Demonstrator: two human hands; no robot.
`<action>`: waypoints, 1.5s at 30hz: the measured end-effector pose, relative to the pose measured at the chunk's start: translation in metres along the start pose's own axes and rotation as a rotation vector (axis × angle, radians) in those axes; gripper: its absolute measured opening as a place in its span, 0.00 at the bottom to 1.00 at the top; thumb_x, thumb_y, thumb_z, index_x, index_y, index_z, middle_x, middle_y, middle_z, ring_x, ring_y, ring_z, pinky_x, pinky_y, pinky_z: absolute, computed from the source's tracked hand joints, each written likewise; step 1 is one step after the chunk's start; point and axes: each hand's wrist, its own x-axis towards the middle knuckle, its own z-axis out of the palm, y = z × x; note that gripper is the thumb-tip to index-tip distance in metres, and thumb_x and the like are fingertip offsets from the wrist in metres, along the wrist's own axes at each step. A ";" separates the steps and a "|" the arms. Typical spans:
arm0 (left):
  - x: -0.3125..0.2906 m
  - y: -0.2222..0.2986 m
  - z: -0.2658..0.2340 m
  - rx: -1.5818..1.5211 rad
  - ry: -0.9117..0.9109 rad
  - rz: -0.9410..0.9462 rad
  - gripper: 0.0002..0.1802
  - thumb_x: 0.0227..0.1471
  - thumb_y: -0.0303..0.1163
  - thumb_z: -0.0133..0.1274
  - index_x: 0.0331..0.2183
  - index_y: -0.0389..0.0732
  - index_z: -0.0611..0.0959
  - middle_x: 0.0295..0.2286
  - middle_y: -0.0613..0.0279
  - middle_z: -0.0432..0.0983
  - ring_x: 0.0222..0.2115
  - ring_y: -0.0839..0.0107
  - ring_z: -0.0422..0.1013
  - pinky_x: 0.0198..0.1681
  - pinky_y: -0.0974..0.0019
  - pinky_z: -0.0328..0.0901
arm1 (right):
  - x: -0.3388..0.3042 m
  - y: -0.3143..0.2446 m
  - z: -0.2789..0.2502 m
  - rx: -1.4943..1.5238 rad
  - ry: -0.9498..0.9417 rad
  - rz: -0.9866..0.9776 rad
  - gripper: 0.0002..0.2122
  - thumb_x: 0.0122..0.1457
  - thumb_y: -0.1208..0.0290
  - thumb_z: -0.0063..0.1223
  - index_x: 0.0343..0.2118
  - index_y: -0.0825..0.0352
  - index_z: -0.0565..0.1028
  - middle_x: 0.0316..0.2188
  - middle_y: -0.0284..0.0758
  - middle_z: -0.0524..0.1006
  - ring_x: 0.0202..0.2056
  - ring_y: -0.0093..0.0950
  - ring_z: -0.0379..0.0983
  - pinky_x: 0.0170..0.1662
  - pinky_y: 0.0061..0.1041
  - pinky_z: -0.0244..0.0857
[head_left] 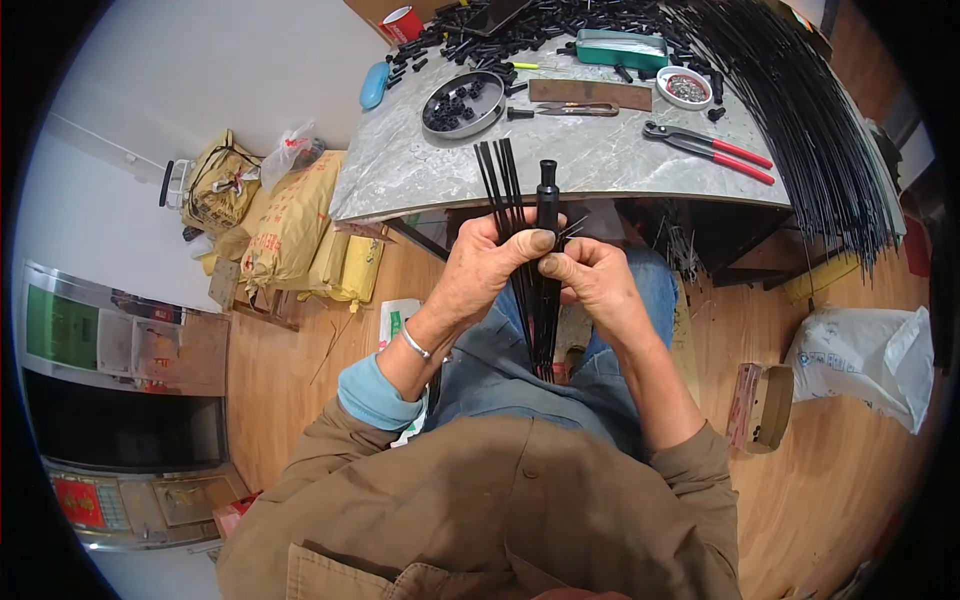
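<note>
1. Black tube (548,190): upright before you, over your lap, at the counter's (390,190) near edge.
2. Left hand (480,265): fingers closed round the tube, thumb across it; thin black rods (495,185) fan up beside it.
3. Right hand (597,285): fingers drawn in narrow, thumb tip at the tube; cannot tell what they grip.
4. Crowding the counter: black rod pile (820,110) fills your right side, overhanging the edge. Red-handled pliers (712,152) just beside. Snips (590,109) against a brown strip (600,94). Loose black pieces (560,22) across the back.
5. Floor: yellow sacks (290,225) to your left; white sack (860,360) to your right.
6. Containers: round tray (490,100), black pieces inside; white bowl (687,106), small silvery bits; green box (600,58), thin pale pins; cardboard box (775,390) on the floor, few dark specks.
</note>
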 end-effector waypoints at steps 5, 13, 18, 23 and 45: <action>0.007 -0.001 0.003 -0.098 0.006 -0.008 0.18 0.49 0.34 0.61 0.41 0.35 0.80 0.35 0.65 0.78 0.35 0.77 0.72 0.42 0.72 0.66 | -0.011 -0.011 -0.002 0.041 0.056 -0.007 0.13 0.50 0.62 0.65 0.22 0.65 0.75 0.19 0.24 0.73 0.22 0.13 0.66 0.25 0.16 0.63; 0.003 -0.001 0.003 -0.105 -0.032 -0.024 0.19 0.47 0.35 0.63 0.40 0.36 0.80 0.35 0.63 0.78 0.36 0.75 0.72 0.43 0.69 0.66 | -0.010 -0.008 -0.010 0.135 -0.027 0.106 0.13 0.49 0.60 0.66 0.26 0.65 0.75 0.24 0.28 0.75 0.24 0.18 0.71 0.25 0.17 0.67; 0.003 0.003 0.004 -0.132 -0.076 -0.053 0.22 0.49 0.39 0.62 0.42 0.35 0.79 0.35 0.62 0.78 0.37 0.74 0.73 0.43 0.67 0.67 | -0.012 -0.016 -0.010 0.109 -0.040 0.126 0.14 0.49 0.60 0.66 0.28 0.64 0.75 0.26 0.28 0.75 0.28 0.19 0.72 0.28 0.20 0.69; 0.006 0.003 0.008 -0.079 -0.097 -0.033 0.19 0.55 0.38 0.56 0.43 0.34 0.80 0.36 0.62 0.78 0.35 0.77 0.73 0.41 0.72 0.69 | -0.011 -0.016 -0.008 0.047 -0.001 0.089 0.13 0.51 0.59 0.64 0.30 0.62 0.74 0.26 0.26 0.75 0.29 0.17 0.73 0.28 0.20 0.72; 0.006 -0.005 0.020 0.083 -0.136 0.045 0.26 0.59 0.48 0.47 0.44 0.33 0.77 0.35 0.61 0.76 0.36 0.76 0.71 0.41 0.71 0.66 | -0.014 -0.017 -0.012 0.088 0.014 0.091 0.15 0.49 0.62 0.66 0.33 0.59 0.70 0.30 0.24 0.73 0.32 0.16 0.71 0.27 0.20 0.71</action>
